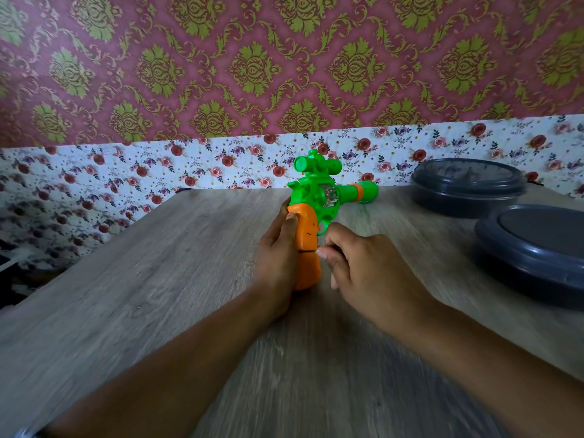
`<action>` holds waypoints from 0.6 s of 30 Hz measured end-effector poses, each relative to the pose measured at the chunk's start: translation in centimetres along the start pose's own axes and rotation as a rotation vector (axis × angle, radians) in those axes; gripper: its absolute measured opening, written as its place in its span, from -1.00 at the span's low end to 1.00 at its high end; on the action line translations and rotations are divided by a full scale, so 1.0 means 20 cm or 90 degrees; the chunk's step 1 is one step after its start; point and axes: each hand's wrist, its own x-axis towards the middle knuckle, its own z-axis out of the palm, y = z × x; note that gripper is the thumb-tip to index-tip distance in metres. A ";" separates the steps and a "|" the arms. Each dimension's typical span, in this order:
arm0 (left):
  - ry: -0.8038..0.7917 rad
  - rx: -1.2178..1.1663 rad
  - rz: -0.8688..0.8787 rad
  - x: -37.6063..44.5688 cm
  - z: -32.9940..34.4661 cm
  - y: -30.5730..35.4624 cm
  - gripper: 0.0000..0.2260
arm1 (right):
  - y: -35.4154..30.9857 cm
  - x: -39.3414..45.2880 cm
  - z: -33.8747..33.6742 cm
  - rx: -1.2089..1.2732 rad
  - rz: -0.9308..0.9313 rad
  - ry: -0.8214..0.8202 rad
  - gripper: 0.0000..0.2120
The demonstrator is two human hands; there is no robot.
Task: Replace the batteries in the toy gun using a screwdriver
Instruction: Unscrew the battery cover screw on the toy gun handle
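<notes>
A green toy gun [319,188] with an orange grip [306,245] lies on the wooden table [158,279], barrel pointing right and away. My left hand [276,257] holds the orange grip from the left, thumb on its upper edge. My right hand [363,270] is at the right side of the grip, fingers curled, pinching something thin and dark against the grip's seam; what it is I cannot tell. The whole view is motion-blurred.
Two dark grey round lidded containers stand at the right, one at the back [467,184] and one nearer [534,251]. A floral-papered wall [189,165] runs along the table's far edge. The table's left edge drops off toward a dark area.
</notes>
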 end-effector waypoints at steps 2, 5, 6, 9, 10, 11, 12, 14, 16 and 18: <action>0.003 0.000 0.003 0.00 0.00 0.00 -0.65 | 0.00 0.00 0.00 0.001 -0.010 0.000 -0.85; -0.009 -0.007 0.011 0.00 0.00 0.00 -0.68 | 0.00 0.01 0.00 0.003 -0.039 -0.006 -0.86; -0.013 -0.010 0.013 0.00 0.00 -0.01 -0.69 | 0.00 0.01 -0.01 0.005 -0.046 -0.006 -0.86; -0.021 -0.015 0.015 0.01 -0.01 -0.01 -0.75 | 0.00 0.01 -0.01 0.011 -0.054 -0.001 -0.86; -0.028 -0.016 0.016 0.01 -0.01 -0.01 -0.76 | 0.00 0.01 -0.01 0.011 -0.055 0.002 -0.86; -0.034 -0.017 0.017 0.01 -0.01 -0.01 -0.76 | 0.00 0.01 -0.01 0.010 -0.056 0.003 -0.87; -0.038 -0.017 0.016 0.01 -0.01 -0.01 -0.74 | 0.00 0.02 -0.01 0.009 -0.056 0.003 -0.87; -0.039 -0.018 0.017 0.00 -0.01 -0.01 -0.76 | 0.00 0.02 -0.02 0.006 -0.063 -0.003 -0.88; -0.028 -0.018 0.020 0.00 -0.01 -0.01 -0.80 | -0.01 0.02 -0.03 -0.002 -0.077 -0.008 -0.89; -0.021 -0.013 0.018 0.01 -0.01 -0.01 -0.81 | -0.01 0.02 -0.05 -0.014 -0.093 -0.015 -0.90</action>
